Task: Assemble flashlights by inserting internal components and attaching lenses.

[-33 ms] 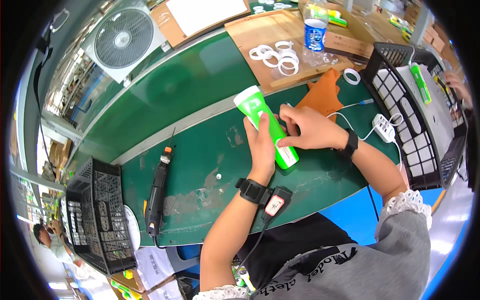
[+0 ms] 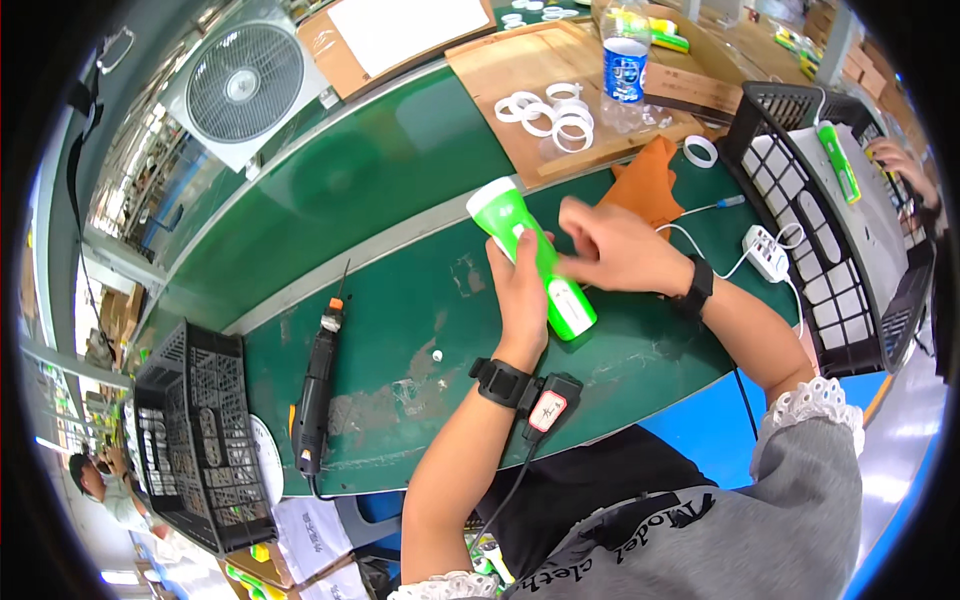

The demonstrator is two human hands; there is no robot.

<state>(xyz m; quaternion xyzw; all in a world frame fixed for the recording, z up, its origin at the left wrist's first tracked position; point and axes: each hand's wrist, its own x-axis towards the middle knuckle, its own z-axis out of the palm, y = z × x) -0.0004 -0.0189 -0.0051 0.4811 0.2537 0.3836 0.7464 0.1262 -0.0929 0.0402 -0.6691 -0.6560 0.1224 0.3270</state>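
Observation:
A green flashlight point(image 2: 557, 268) with a white head and a white label near its tail is held tilted above the green workbench, head toward the far side. My left hand point(image 2: 522, 290) wraps round its middle, thumb along the top by a pale switch. Close against the right side of the barrel is my right hand point(image 2: 625, 245), its fingers curled and smeared by motion. The right thumb seems to touch the barrel above the label; I cannot make out anything between the fingers.
An electric screwdriver point(image 2: 318, 390) lies on the left. Black crates point(image 2: 208, 430) flank the bench. Beyond my right hand are an orange cloth point(image 2: 645, 185), a white power strip point(image 2: 767, 255) and a screwdriver point(image 2: 731, 201). White rings point(image 2: 572, 132) and a bottle point(image 2: 625, 70) sit on a wooden board.
My right thumb has shifted up the barrel, away from the label, uncovering more of it. The left hand keeps its hold on the flashlight.

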